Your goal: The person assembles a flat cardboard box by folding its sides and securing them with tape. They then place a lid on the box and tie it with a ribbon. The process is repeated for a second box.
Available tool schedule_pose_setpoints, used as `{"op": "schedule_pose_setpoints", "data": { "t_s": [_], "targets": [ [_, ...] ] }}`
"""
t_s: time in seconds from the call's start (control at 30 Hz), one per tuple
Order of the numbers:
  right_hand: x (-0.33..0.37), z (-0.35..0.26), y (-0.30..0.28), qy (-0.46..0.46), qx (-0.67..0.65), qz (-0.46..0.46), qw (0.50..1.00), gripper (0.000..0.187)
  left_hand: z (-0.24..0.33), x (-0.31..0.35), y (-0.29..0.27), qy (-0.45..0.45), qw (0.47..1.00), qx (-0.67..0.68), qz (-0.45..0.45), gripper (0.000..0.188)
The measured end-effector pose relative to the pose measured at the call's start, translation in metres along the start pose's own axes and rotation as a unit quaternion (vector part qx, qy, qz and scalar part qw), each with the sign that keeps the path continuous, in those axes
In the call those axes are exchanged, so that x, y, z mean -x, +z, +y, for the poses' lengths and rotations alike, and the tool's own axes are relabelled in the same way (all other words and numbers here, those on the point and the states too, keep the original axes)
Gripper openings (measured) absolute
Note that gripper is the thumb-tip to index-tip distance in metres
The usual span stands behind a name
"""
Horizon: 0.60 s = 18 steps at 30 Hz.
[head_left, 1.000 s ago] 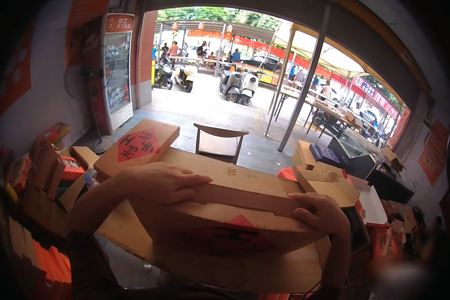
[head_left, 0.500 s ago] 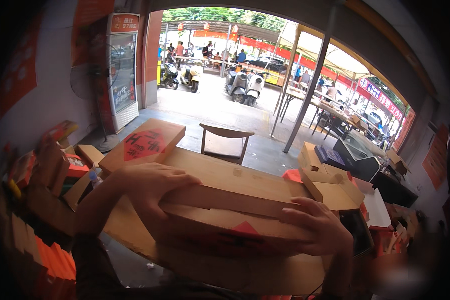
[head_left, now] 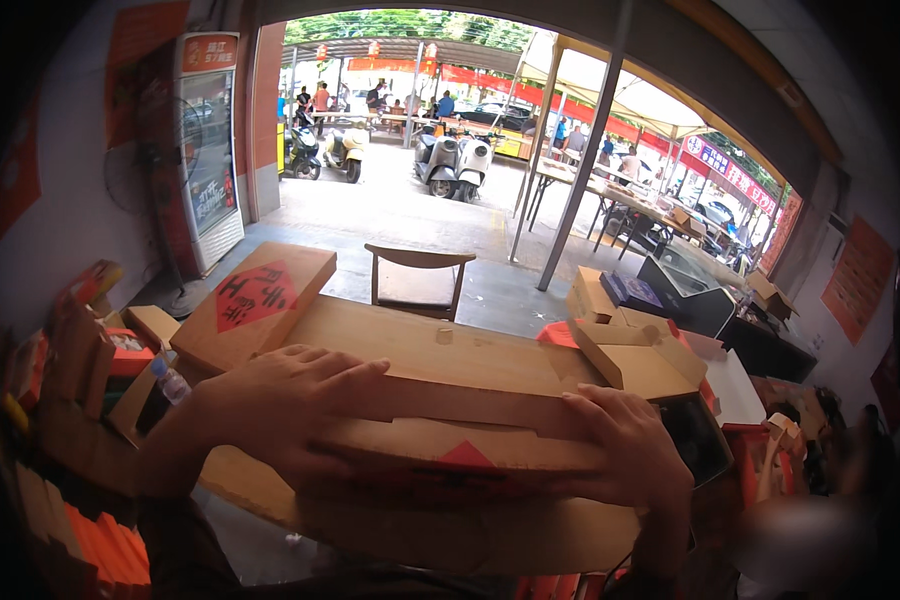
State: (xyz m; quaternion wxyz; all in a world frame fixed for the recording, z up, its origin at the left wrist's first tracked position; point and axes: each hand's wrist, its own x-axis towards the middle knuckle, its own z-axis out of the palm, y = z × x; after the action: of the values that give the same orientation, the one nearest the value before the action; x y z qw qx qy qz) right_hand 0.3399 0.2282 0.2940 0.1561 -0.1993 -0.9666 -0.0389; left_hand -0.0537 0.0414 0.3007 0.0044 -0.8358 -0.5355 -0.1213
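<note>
Before me on the table is a brown cardboard box (head_left: 460, 432) with a red diamond label on its near side, partly in shadow. My left hand (head_left: 295, 405) grips the box's left end, fingers over the upper edge and thumb on the near side. At the right end my right hand (head_left: 632, 435) holds the box the same way. A long flap or seam runs along the top between my hands; its inner side is hidden. To the left, beyond my left hand, lies another flat cardboard box (head_left: 315, 275) with a red diamond label.
The brown table top (head_left: 390, 335) extends beyond the box, with a wooden chair (head_left: 420, 285) past it. At the right stand an opened carton (head_left: 650, 370) and a dark blue box (head_left: 630, 292). A plastic bottle (head_left: 173, 384) and several cartons are at the left.
The whole scene has slid left in the picture as my view turned right. Both hands keep their hold on the box, with only slight shifts.
</note>
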Motion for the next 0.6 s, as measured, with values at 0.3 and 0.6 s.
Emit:
{"op": "schedule_pose_setpoints", "data": {
  "t_s": [0.3, 0.6],
  "targets": [
    [0.017, -0.008, 0.007, 0.03, 0.045, 0.045, 0.998, 0.091, -0.047, 0.064, -0.007, -0.107, 0.99, 0.09, 0.018, 0.113],
    [-0.012, 0.015, 0.041, -0.001, 0.1, 0.162, 0.982, 0.085, -0.072, 0.061, 0.047, -0.038, 0.964, 0.054, 0.258, 0.072]
  ]
}}
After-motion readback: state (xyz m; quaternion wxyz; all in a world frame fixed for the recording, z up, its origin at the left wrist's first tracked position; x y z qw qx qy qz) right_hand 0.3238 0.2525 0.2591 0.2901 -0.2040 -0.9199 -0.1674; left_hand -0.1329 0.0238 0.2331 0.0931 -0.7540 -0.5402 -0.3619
